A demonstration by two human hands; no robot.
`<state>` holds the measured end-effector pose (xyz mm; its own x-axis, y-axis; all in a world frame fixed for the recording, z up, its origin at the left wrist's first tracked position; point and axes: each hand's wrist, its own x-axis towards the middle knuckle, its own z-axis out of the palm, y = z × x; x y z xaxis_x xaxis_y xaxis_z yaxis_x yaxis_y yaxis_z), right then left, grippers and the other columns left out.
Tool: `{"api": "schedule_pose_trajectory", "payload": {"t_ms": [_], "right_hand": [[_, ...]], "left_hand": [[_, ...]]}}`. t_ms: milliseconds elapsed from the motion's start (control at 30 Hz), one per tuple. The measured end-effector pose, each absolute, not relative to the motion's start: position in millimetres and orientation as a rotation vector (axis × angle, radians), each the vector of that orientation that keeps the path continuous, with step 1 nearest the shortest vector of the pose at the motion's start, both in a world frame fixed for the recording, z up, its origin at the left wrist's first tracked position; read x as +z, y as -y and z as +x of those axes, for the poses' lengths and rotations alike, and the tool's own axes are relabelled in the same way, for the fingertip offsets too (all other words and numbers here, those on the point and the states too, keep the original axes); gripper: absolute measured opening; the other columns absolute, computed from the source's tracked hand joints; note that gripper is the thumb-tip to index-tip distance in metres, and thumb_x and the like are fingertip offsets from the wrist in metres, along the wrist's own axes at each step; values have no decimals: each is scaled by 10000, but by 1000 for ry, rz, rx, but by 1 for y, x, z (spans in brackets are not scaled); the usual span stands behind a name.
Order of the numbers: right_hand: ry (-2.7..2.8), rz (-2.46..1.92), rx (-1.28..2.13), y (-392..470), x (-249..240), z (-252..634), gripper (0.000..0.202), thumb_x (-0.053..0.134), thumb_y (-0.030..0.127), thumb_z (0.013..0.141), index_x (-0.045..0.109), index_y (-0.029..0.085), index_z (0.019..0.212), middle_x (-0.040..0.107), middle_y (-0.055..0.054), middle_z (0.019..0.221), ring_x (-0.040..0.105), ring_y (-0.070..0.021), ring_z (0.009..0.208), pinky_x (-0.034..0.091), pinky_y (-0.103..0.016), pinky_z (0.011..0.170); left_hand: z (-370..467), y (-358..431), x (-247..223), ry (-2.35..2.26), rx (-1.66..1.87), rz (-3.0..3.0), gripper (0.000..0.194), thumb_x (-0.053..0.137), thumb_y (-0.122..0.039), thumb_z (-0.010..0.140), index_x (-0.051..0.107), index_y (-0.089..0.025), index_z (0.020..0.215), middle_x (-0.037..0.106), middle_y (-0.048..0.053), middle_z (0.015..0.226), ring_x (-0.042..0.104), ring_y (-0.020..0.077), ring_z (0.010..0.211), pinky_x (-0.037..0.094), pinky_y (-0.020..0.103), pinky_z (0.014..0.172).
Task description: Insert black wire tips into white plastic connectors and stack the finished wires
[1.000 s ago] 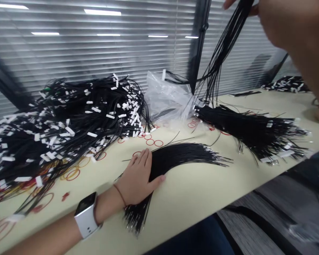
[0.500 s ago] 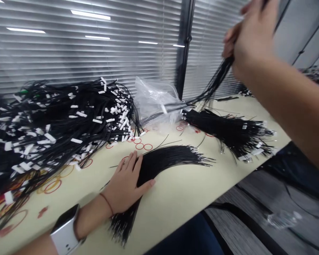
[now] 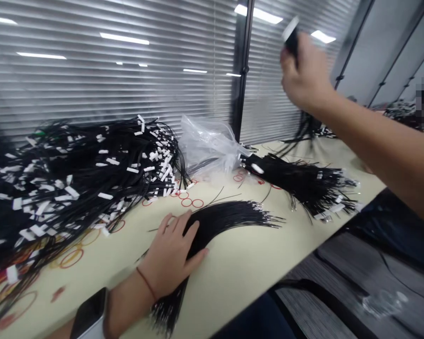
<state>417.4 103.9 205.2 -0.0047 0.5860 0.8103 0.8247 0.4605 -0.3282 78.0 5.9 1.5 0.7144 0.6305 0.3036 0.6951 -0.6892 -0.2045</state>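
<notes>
My left hand (image 3: pixel 173 252) lies with fingers spread on a curved bundle of short black wires (image 3: pixel 229 216), pressing it against the table. The bare ends of that bundle fan out at both sides. High at the right, my right hand (image 3: pixel 307 70) is closed round a bunch of black wires (image 3: pixel 305 129) with a white piece (image 3: pixel 290 29) at its upper end. The loose ends of the bunch hang below the fist, blurred by motion. Beneath it on the table lies another black wire bundle (image 3: pixel 297 181) with white tags.
A large heap of black wires with white connectors (image 3: pixel 92 160) fills the left side. A clear plastic bag (image 3: pixel 212 146) stands by the window blinds (image 3: pixel 127 89). Red and yellow rings (image 3: pixel 72 258) are scattered on the table (image 3: pixel 247 263). Part of another person shows at the far right.
My right hand has shifted left and lifted the wire bunch away from the plastic bag; the wires now hang down from it. My left hand stays on its bundle.
</notes>
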Motion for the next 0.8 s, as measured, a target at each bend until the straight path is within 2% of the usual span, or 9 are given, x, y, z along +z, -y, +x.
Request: {"api": "schedule_pose_trajectory", "payload": {"t_ms": [67,133,167,233,400,567,700,800], "right_hand": [[1725,-1437,-394,-115,197,429,388,313,404,905,392,109,1145,449,-146,1166,376,-268,1125,306,-439,898],[1788,-1659,-425,-130,174,434,347,432,378,864,489,112,1079,522,-106,1086,476,-230,1037,357,-455,887],[1825,-1762,-419,-137,157,434,330,481,365,841,507,139,1080,530,-74,1087,515,-190,988,414,-422,853],[1900,-1921,-395,-148,118,428,316,481,339,847,508,154,1102,534,-66,1101,543,-164,944,464,-372,801],[1974,-2107,-492,-158,46,395,349,485,337,845,483,153,1142,515,-76,1138,534,-177,976,459,-393,816],[2037,-2250,-482,-161,45,364,337,481,333,848,488,157,1135,519,-74,1132,536,-172,969,461,-387,814],[1958,-2487,-384,-144,45,363,348,483,342,846,485,155,1139,513,-77,1143,530,-179,984,455,-396,823],[1932,-2630,-244,-118,33,374,328,476,343,850,500,155,1117,527,-74,1120,540,-167,960,461,-380,812]], "left_hand": [[78,-5,2,1004,-319,-2617,439,403,-414,848,561,-126,1141,515,181,1231,497,309,1077,355,498,947],[78,-5,3,948,-364,-2600,391,432,-382,842,584,-126,1095,540,178,1198,533,311,1013,421,484,879],[78,-4,3,902,-399,-2583,369,448,-367,837,594,-118,1067,557,182,1170,549,312,979,448,477,841],[78,-3,4,795,-465,-2546,332,473,-339,830,608,-98,1015,589,189,1112,575,307,920,479,464,785],[78,3,4,509,-492,-2517,247,434,-254,858,605,-120,976,650,119,997,600,235,876,489,377,783],[69,7,14,520,-437,-2467,232,396,-152,865,585,-159,999,657,79,890,605,197,813,478,353,763],[38,9,30,758,-410,-2394,224,404,-205,864,597,-142,959,646,107,873,607,232,786,486,378,682],[3,7,34,922,-398,-2330,213,425,-237,856,609,-142,909,647,118,887,605,252,780,479,399,686]]}}
